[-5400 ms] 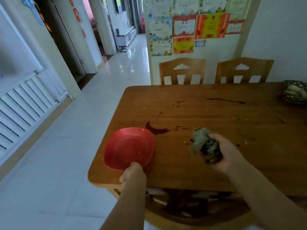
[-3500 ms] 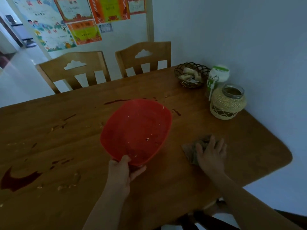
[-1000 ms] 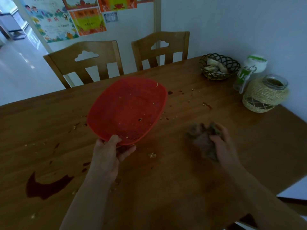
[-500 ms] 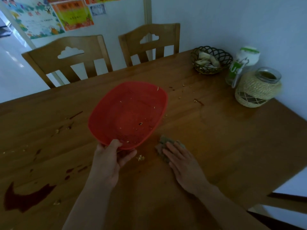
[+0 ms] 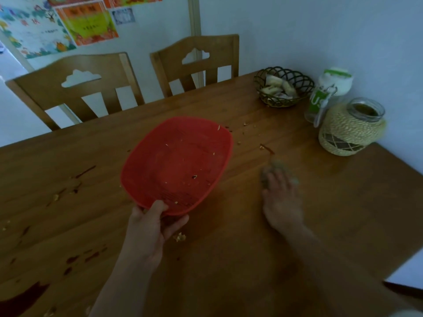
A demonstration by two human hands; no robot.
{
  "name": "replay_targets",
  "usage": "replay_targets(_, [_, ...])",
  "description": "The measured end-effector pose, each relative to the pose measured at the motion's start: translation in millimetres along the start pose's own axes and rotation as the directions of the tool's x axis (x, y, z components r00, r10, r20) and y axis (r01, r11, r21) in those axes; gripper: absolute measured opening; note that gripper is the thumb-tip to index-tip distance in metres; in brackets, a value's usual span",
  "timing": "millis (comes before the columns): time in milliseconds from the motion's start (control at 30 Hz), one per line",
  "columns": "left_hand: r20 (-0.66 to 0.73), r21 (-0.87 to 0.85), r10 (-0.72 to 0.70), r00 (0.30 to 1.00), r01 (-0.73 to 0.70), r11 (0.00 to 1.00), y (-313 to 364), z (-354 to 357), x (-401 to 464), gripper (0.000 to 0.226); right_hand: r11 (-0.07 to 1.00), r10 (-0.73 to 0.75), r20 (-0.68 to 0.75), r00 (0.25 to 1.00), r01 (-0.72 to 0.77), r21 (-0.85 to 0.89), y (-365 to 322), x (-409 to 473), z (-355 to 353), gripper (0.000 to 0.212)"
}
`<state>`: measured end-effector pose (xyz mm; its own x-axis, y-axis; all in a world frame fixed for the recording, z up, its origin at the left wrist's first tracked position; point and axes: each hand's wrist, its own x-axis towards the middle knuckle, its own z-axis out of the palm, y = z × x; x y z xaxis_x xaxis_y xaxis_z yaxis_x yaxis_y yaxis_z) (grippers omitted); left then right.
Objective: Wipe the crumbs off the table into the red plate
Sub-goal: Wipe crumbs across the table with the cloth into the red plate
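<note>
Table [image 5: 229, 259], red plate [image 5: 178, 161] in left hand [image 5: 148, 227]

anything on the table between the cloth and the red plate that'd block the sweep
Nothing visible does. Only bare table lies between the cloth under the right hand and the red plate, held by the left hand.

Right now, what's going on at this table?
A person is clearing crumbs from a wooden table. The left hand grips the near rim of the red plate, which already holds a few crumbs. The right hand, blurred, presses a greenish cloth flat on the table to the plate's right. Crumbs lie beyond the plate, and one clump sits beside the left hand.
</note>
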<state>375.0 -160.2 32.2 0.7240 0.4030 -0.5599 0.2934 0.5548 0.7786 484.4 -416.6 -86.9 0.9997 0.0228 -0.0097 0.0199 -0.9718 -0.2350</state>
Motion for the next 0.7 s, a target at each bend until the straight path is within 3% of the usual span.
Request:
replay_targets(133, [0.007, -0.011, -0.001, 1.000, 0.001, 1.000, 4.7, 10.9, 2.4, 0.039, 0.933, -0.356, 0.037, 0.934, 0.353, 0.078, -47.0, -38.6, 10.3, 0.051])
replay_targets(200, [0.015, -0.015, -0.001, 1.000, 0.001, 1.000, 6.7, 16.0, 4.3, 0.039, 0.856, -0.517, 0.073, 0.853, 0.512, 0.072, -26.0, -52.6, 6.8, 0.047])
replay_targets(267, [0.019, -0.023, -0.003, 1.000, 0.004, 1.000, 7.9, 19.7, 6.8, 0.040, 0.831, -0.556, 0.079, 0.828, 0.556, 0.024, 10.7, -53.3, -2.2, 0.046])
replay_targets(333, [0.023, -0.029, 0.002, 1.000, -0.001, 1.000, 8.9, 21.1, 8.9, 0.040, 0.878, -0.478, 0.034, 0.878, 0.479, -0.024, 48.6, -42.3, -11.0, 0.048])
replay_targets(433, [0.032, -0.032, 0.020, 0.999, -0.019, 0.999, 10.2, 19.8, 11.7, 0.034, 0.981, -0.190, 0.005, 0.982, 0.190, -0.034, 83.8, -2.8, -21.2, 0.057])
replay_targets(533, [0.022, -0.021, 0.033, 0.999, -0.032, 0.999, 10.0, 18.6, 17.3, 0.034, 0.998, 0.049, -0.030, 0.998, -0.050, -0.026, 79.1, 50.2, -21.6, 0.059])
replay_targets(700, [-0.004, -0.036, 0.038, 0.999, -0.038, 0.999, 10.5, 19.6, 27.4, 0.038, 0.999, 0.033, 0.024, 0.999, -0.033, -0.001, 17.8, 111.7, -12.3, 0.056])
